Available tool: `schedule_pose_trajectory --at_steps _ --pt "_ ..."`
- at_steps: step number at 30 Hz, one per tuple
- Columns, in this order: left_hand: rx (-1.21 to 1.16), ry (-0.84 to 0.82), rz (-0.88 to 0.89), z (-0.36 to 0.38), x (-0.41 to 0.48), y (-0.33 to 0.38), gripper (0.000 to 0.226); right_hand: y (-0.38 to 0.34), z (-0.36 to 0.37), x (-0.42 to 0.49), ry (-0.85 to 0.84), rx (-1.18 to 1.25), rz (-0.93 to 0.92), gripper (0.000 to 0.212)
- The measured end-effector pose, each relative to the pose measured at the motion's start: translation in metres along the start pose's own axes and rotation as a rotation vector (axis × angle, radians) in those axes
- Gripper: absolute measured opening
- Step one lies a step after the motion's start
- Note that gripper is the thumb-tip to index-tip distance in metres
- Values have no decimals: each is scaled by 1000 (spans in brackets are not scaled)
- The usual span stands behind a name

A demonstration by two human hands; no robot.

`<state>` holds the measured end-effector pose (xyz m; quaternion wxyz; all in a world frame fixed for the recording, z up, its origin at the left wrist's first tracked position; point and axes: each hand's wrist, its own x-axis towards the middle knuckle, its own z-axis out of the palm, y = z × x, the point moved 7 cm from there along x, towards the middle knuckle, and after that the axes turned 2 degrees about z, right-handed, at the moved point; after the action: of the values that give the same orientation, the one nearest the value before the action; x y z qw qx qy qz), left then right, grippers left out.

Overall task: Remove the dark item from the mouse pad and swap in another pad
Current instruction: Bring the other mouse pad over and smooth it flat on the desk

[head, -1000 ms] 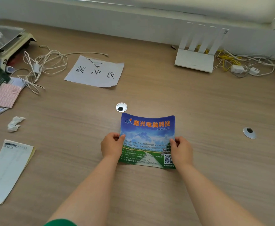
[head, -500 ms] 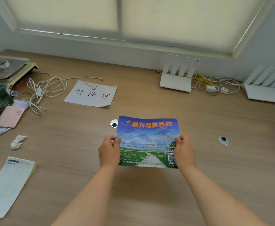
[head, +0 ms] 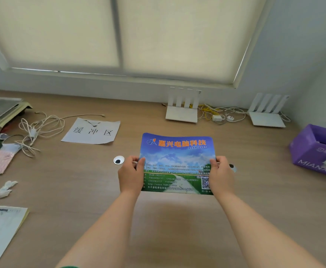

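Note:
A printed mouse pad (head: pixel 175 161) with blue sky, green grass and orange Chinese lettering is lifted off the wooden desk (head: pixel 158 219), tilted up toward me. My left hand (head: pixel 130 174) grips its left edge and my right hand (head: pixel 221 175) grips its right edge, thumbs on the printed face. No dark item lies on the pad. Its shadow falls on the desk below it.
A purple box (head: pixel 315 151) stands at the right. Two white routers (head: pixel 182 111) (head: pixel 266 115) with cables sit by the back wall. A paper sign (head: pixel 92 131), a white cable tangle (head: pixel 36 128), a scale (head: pixel 1 111), papers (head: pixel 1 233) and a crumpled tissue (head: pixel 6 188) lie left. A desk grommet (head: pixel 118 160) is near my left hand.
Both hands raised the pad off the desk and carried it to the right. My view tilted up and rightward, bringing the window blind, second router and purple box into sight.

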<state>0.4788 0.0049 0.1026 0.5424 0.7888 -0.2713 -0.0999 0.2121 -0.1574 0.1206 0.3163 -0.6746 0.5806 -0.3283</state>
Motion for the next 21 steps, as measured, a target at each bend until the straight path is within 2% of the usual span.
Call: schedule_pose_trajectory --at_steps 9,15,21 --pt "4 2 35 69 -82 57 14 58 -107 11 18 -42 -44 20" --pt "7 7 -10 130 -148 89 14 114 -182 28 6 -28 -51 18" --pt "25 27 -23 168 -196 115 15 155 -228 44 -18 -24 -39 16"
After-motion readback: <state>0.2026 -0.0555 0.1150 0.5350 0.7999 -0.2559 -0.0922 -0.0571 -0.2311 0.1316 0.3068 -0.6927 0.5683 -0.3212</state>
